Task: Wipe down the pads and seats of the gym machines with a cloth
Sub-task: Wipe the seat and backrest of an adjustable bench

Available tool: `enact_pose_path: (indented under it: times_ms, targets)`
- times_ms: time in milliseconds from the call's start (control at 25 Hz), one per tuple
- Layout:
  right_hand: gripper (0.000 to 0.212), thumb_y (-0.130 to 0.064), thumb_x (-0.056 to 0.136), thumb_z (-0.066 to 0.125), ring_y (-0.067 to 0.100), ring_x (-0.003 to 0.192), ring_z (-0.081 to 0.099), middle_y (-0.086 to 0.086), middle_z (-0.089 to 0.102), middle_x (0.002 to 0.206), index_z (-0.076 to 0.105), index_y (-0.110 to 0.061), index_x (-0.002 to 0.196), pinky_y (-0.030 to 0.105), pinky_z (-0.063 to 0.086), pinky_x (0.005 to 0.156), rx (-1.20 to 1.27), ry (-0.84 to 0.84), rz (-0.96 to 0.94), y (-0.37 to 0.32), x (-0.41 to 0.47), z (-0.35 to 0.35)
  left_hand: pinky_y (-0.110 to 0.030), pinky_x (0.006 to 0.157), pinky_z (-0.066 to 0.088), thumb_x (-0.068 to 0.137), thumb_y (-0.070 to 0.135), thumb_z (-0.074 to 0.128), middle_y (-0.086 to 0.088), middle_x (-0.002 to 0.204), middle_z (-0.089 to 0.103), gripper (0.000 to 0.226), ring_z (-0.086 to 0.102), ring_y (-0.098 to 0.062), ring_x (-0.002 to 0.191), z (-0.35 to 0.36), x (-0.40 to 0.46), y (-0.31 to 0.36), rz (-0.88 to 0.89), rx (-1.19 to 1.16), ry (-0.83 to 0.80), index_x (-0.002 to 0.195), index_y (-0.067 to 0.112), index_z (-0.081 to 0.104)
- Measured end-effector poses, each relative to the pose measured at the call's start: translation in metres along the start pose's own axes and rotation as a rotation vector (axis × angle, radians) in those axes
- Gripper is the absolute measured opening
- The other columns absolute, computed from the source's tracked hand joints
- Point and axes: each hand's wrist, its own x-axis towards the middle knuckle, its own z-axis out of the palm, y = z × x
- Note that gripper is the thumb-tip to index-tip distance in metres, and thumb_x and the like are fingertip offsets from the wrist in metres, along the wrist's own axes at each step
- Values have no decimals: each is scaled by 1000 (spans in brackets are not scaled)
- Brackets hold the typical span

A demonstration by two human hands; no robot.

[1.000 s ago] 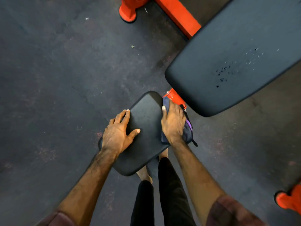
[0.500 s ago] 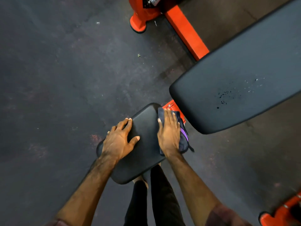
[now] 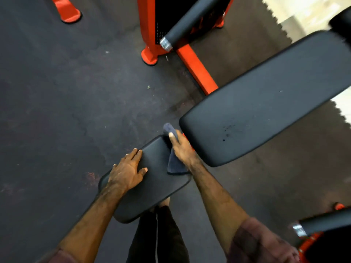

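- Head view: my right hand (image 3: 181,149) presses the cloth (image 3: 175,165) on the seat (image 3: 157,185), far right corner.
- Left hand (image 3: 126,172) flat, fingers straight, braces the seat's left side.
- Seat's long axis runs near-left to far-right; the unwiped area lies toward me, so I judge a pull-back stroke next.
- Backrest (image 3: 266,103) just beyond the right hand.

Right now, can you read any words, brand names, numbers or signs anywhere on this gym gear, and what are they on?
None can be read.
Seat pad: plain black, no label showing.
Back pad: only dark specks, no print.
Cloth under the right hand: no visible tag or text.
Black panel on the orange frame: rows of small pale dots, too small and blurred to tell if they are characters.
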Motion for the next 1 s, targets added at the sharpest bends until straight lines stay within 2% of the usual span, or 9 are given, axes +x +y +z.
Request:
enact_pose_path:
  times_ms: [80,240,360,440,520,640,800,920,1000]
  targets:
    - [40,-29,114,45,8,124,58,1,64,134,56,-4,143,12,43,101,189,53,57,-7,-34,-41,-59,122,33,102,53,57,6,175,13,80,27,-28,156,-12,-12,18,37,-13,31,167,31,19]
    - [61,-58,102,53,11,134,60,0,65,143,58,-16,147,36,44,118,353,234,93,-50,-91,-122,-46,119,39,101,53,59,-1,166,38,69,39,-27,150,-63,-42,73,132,-57,51,162,27,37]
    - [43,-47,109,51,-3,120,64,-2,68,137,60,-20,141,21,49,106,408,323,52,-90,-136,-190,-42,116,44,93,61,59,-4,157,51,70,52,-24,141,-104,-59,118,221,-95,52,155,31,48]
    - [45,-47,109,52,2,123,65,-1,68,138,59,-18,144,25,50,107,424,388,17,-106,-159,-234,-40,113,46,93,57,64,-4,148,58,66,58,-24,133,-127,-67,152,286,-117,82,151,28,53]
    - [48,-49,108,53,16,132,62,0,66,142,58,-21,147,38,48,114,429,477,-27,-122,-188,-288,-39,114,45,96,50,68,-4,147,59,61,55,-25,136,-154,-87,201,355,-105,131,150,26,55]
    - [31,-46,109,52,18,135,60,-3,64,145,59,-38,138,44,46,118,428,578,-76,-133,-215,-362,-42,114,45,96,52,67,-4,146,58,60,53,-27,137,-181,-105,272,451,-104,188,150,27,55]
    - [48,-43,111,45,15,137,54,-3,54,151,47,-23,155,32,43,111,334,656,-150,-142,-214,-454,-37,118,39,98,47,68,-4,152,55,59,48,-24,142,-201,-117,362,575,-136,275,150,23,56]
    - [53,-43,112,43,12,134,50,-1,53,150,42,-20,159,25,42,108,300,698,-209,-136,-183,-526,-37,120,36,99,43,67,-2,155,52,58,44,-22,145,-205,-106,427,602,-163,338,152,22,54]
    - [56,-48,111,43,18,140,50,0,51,155,41,-20,160,31,43,114,283,704,-241,-126,-151,-575,-39,119,39,99,44,67,2,155,51,58,45,-20,143,-204,-90,469,587,-187,359,152,24,53]
